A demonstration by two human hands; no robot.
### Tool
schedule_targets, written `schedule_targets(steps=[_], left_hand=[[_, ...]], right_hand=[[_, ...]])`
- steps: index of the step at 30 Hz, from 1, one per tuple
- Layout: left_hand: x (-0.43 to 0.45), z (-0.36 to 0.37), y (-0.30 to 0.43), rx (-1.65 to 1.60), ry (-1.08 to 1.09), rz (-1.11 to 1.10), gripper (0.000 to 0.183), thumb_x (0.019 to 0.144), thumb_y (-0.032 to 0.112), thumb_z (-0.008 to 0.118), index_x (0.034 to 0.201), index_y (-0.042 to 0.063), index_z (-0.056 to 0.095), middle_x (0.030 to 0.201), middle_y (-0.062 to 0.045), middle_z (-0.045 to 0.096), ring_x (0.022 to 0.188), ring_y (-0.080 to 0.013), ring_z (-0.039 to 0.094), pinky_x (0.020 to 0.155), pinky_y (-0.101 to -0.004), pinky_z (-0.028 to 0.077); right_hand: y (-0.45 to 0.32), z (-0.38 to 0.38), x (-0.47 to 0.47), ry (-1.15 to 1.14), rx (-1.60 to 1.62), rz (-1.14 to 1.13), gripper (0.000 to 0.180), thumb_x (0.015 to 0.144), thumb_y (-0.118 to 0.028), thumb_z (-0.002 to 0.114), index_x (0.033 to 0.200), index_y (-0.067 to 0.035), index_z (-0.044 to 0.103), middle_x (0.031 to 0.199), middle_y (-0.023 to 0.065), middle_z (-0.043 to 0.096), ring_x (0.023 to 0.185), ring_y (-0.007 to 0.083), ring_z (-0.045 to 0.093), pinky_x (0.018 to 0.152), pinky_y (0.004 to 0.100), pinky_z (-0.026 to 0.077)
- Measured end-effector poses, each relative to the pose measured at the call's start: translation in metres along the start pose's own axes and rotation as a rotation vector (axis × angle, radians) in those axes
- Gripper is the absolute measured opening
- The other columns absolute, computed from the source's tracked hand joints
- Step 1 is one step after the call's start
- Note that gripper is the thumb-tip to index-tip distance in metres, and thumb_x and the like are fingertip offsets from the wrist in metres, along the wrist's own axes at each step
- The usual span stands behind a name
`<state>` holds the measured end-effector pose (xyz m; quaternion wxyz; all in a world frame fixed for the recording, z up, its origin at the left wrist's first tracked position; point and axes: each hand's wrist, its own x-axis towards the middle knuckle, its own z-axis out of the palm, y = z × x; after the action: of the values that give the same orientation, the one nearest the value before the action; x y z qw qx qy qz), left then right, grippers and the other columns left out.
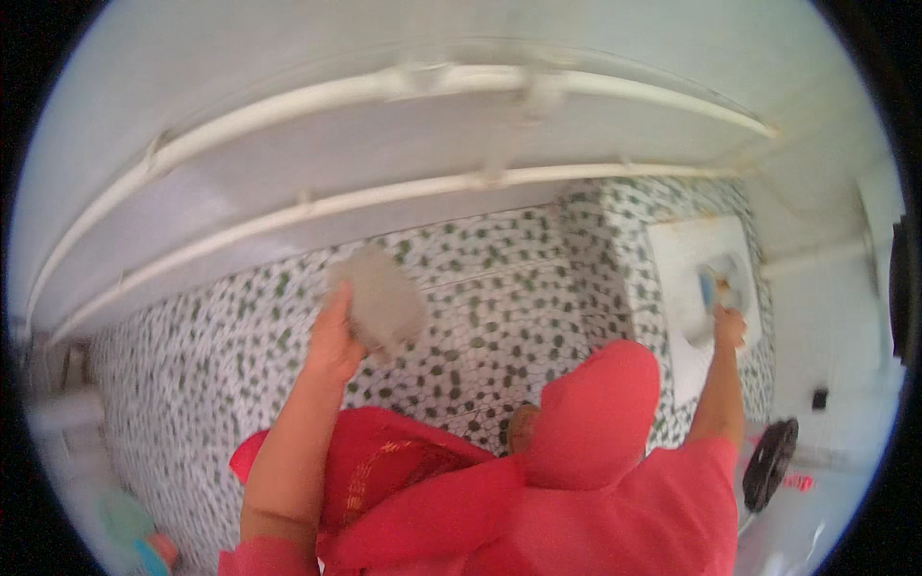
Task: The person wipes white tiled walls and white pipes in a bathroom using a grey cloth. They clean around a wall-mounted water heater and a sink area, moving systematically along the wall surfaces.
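Observation:
My left hand (336,338) grips a flat greyish-beige pad or folded cloth (380,299), thumb on top, in the air over the mosaic floor. It is motion-blurred, so its material is unclear. My right hand (730,327) reaches down into the bowl of a white squat toilet (663,252) set in a raised tiled step. Its fingers look curled. Just ahead of them in the bowl are a blue patch (706,288) and a brownish spot, too blurred to tell whether the hand holds anything. My bent knee (605,410) in red cloth lies between the two arms.
Two white pipes (324,198) run along the pale wall. The step's edge (601,266) rises from the green-and-white mosaic floor (475,317). A black-rimmed bin-like object (771,464) stands at right. Blurred green (126,515) and blue (150,556) things lie lower left.

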<state>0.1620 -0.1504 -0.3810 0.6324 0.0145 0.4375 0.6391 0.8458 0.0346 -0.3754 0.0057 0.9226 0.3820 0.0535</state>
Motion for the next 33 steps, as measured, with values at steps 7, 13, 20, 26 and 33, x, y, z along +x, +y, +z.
schedule_targets(steps=[7,13,20,26,33], left_hand=[[-0.023,0.016,0.009,0.012,-0.148,-0.047,0.058,0.094,0.038,0.054,0.138,0.003,0.036,0.137,-0.012,0.045,0.125,-0.0276,0.044,0.105,-0.0464,0.037],[-0.039,0.022,0.022,0.036,-0.328,-0.049,0.055,0.095,0.038,0.053,0.135,0.003,0.040,0.131,-0.012,0.051,0.119,-0.0260,0.050,0.099,-0.0439,0.042],[-0.041,0.027,0.016,-0.196,-0.482,0.040,0.050,0.096,0.034,0.051,0.135,0.004,0.040,0.129,-0.010,0.054,0.117,-0.0232,0.051,0.098,-0.0385,0.043],[-0.042,0.042,-0.005,-0.128,-0.406,0.007,0.054,0.095,0.032,0.051,0.136,0.000,0.035,0.120,-0.014,0.056,0.107,-0.0233,0.054,0.093,-0.0380,0.046],[-0.030,0.047,-0.019,-0.123,-0.361,0.098,0.050,0.096,0.038,0.047,0.133,0.005,0.042,0.116,-0.010,0.058,0.099,-0.0208,0.056,0.084,-0.0344,0.048]], right_hand=[[-0.015,0.054,0.049,0.194,0.030,-0.526,0.078,0.061,-0.022,0.075,0.130,0.001,0.046,0.130,0.0252,0.048,0.115,0.0389,0.050,0.100,0.0410,0.040],[-0.194,-0.067,-0.154,-0.491,1.086,-0.733,0.052,0.096,-0.024,0.052,0.143,-0.012,0.036,0.140,0.0125,0.042,0.120,0.0259,0.048,0.097,0.0398,0.039],[-0.270,-0.107,-0.358,-1.219,1.063,-1.168,0.075,0.092,-0.055,0.046,0.147,-0.009,0.024,0.144,0.0166,0.036,0.126,0.0287,0.042,0.102,0.0435,0.036],[-0.266,-0.058,-0.374,-1.719,1.221,-0.732,0.074,0.092,-0.051,0.051,0.146,-0.008,0.023,0.147,0.0137,0.030,0.130,0.0297,0.037,0.106,0.0434,0.033],[-0.290,-0.066,-0.404,-1.524,1.059,-0.704,0.065,0.096,-0.039,0.051,0.145,-0.008,0.022,0.143,0.0116,0.037,0.126,0.0289,0.044,0.101,0.0421,0.040]])
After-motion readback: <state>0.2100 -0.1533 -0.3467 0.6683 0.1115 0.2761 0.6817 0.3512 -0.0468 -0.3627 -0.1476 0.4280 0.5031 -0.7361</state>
